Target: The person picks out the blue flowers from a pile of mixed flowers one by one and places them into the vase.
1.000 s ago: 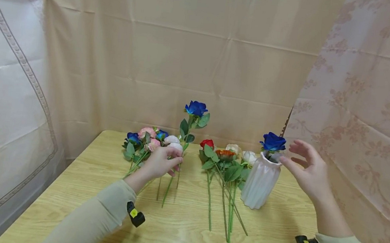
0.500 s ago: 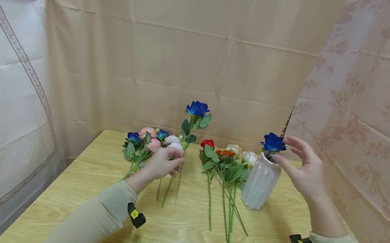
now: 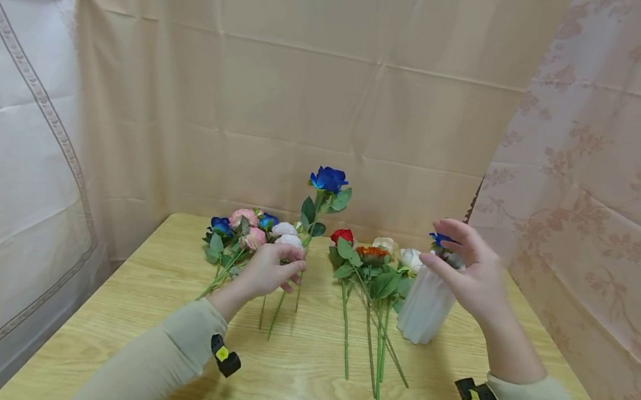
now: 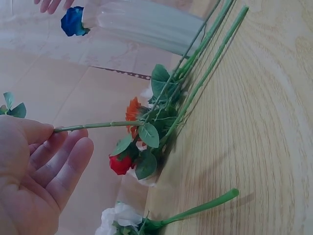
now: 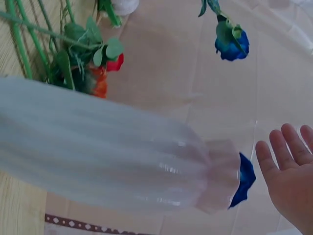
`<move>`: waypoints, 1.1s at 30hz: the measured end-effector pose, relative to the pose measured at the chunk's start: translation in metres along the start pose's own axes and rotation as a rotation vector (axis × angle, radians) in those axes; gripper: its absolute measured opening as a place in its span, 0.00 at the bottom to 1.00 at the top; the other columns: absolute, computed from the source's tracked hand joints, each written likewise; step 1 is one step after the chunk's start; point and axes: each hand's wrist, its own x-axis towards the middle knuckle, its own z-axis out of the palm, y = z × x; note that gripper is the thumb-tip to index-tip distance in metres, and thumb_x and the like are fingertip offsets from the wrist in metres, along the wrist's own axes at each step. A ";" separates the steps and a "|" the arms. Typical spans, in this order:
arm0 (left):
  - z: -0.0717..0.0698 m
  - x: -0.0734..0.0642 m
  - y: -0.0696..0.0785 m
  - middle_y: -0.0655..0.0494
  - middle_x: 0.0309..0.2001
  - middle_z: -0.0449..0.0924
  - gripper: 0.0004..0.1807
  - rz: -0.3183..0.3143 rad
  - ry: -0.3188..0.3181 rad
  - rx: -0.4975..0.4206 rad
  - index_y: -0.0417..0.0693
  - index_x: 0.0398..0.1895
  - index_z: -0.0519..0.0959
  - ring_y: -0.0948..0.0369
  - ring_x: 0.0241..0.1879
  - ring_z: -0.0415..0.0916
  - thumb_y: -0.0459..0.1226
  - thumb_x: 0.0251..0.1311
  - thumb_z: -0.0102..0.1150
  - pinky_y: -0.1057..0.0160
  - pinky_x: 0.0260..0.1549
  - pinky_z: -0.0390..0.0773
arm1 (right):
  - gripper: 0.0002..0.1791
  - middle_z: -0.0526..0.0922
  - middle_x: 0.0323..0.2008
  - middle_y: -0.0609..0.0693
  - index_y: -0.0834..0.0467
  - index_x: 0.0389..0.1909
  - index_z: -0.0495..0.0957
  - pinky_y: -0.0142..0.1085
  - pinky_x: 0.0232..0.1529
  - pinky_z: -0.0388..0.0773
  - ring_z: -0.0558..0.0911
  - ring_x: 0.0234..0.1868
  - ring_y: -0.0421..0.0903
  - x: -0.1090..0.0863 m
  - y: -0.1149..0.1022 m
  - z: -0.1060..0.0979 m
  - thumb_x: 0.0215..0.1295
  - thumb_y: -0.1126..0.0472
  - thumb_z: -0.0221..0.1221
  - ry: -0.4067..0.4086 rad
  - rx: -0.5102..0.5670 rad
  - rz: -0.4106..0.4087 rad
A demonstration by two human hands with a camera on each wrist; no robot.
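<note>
Between thumb and fingers, my left hand (image 3: 266, 274) pinches the stem (image 4: 100, 126) of a blue rose (image 3: 329, 180), whose bloom stands upright above the hand. A white ribbed vase (image 3: 425, 310) is on the right side of the table with another blue rose (image 5: 246, 180) in its mouth, the bloom close over the rim. My right hand (image 3: 476, 280) is beside the vase's mouth and partly covers that rose in the head view. Its fingers are extended and apart from the bloom in the right wrist view, holding nothing.
Left of centre lies a bunch of pink, blue and white flowers (image 3: 253, 238). Red, orange and white flowers (image 3: 371, 255) lie left of the vase, their stems (image 3: 379, 365) pointing toward the table's front (image 3: 300, 382). Beige curtains (image 3: 332, 96) surround the table.
My right hand has moved left, from beside the vase's rose to partly in front of it. The left hand and its blue rose have shifted slightly right.
</note>
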 end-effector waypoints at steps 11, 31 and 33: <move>0.006 0.000 0.002 0.43 0.39 0.83 0.06 0.006 -0.005 0.024 0.40 0.45 0.83 0.52 0.32 0.85 0.33 0.72 0.60 0.53 0.27 0.86 | 0.31 0.79 0.60 0.54 0.62 0.64 0.74 0.34 0.56 0.78 0.79 0.57 0.44 0.008 0.001 0.023 0.60 0.74 0.70 -0.063 0.070 0.002; 0.023 -0.002 0.000 0.48 0.38 0.83 0.08 0.032 -0.049 -0.014 0.37 0.47 0.82 0.53 0.31 0.85 0.33 0.72 0.61 0.54 0.26 0.86 | 0.24 0.82 0.57 0.55 0.62 0.64 0.74 0.33 0.53 0.80 0.81 0.57 0.55 0.010 0.009 0.060 0.69 0.65 0.66 -0.181 0.236 0.130; 0.025 -0.002 0.000 0.48 0.39 0.83 0.08 0.036 -0.052 -0.014 0.38 0.48 0.82 0.52 0.31 0.86 0.33 0.72 0.61 0.54 0.26 0.86 | 0.24 0.82 0.56 0.55 0.61 0.64 0.74 0.32 0.53 0.80 0.81 0.57 0.56 0.010 0.010 0.063 0.69 0.63 0.66 -0.188 0.244 0.161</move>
